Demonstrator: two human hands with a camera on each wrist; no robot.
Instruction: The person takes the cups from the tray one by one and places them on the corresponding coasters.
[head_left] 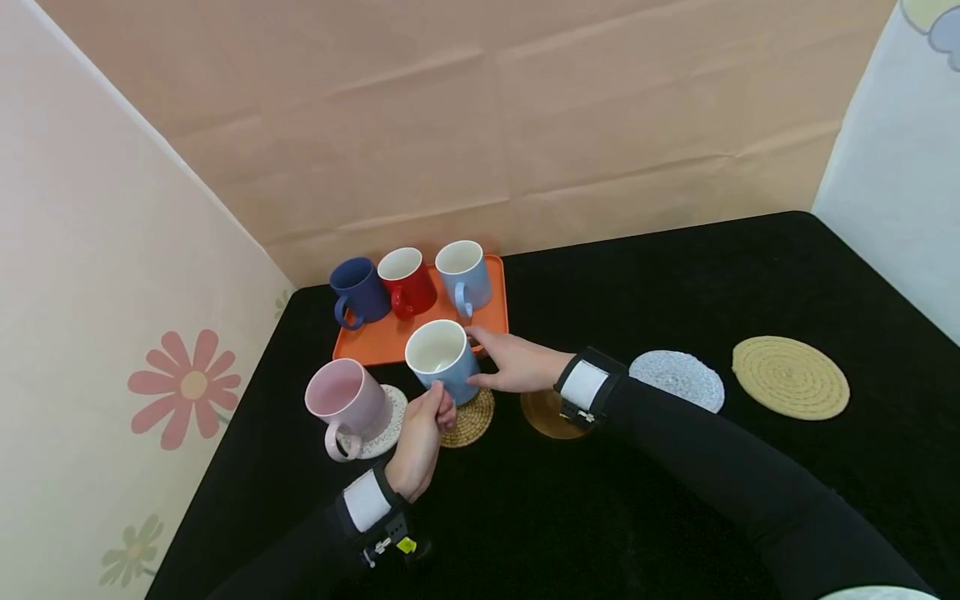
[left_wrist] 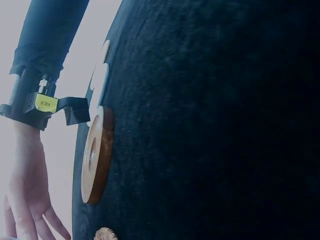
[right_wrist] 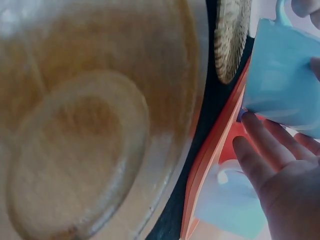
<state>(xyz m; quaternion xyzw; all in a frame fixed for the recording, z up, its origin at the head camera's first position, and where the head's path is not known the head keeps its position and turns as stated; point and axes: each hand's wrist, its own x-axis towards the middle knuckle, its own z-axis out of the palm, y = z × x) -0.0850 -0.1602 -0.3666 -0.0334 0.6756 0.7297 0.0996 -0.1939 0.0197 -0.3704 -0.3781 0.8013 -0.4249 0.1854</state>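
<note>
Both hands hold the glossy light-blue ceramic mug [head_left: 443,360] just above the round woven straw coaster [head_left: 468,419]: left hand [head_left: 420,442] pinching its handle, right hand [head_left: 517,362] with straight fingers steadying its side, so keep it level and centred.

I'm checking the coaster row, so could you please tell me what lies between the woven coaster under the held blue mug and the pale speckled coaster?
In the head view, a round brown wooden coaster lies there, partly hidden beneath the right wrist.

Light-blue mug [head_left: 442,360] upright, tilted slightly, above woven coaster [head_left: 471,421].
</note>
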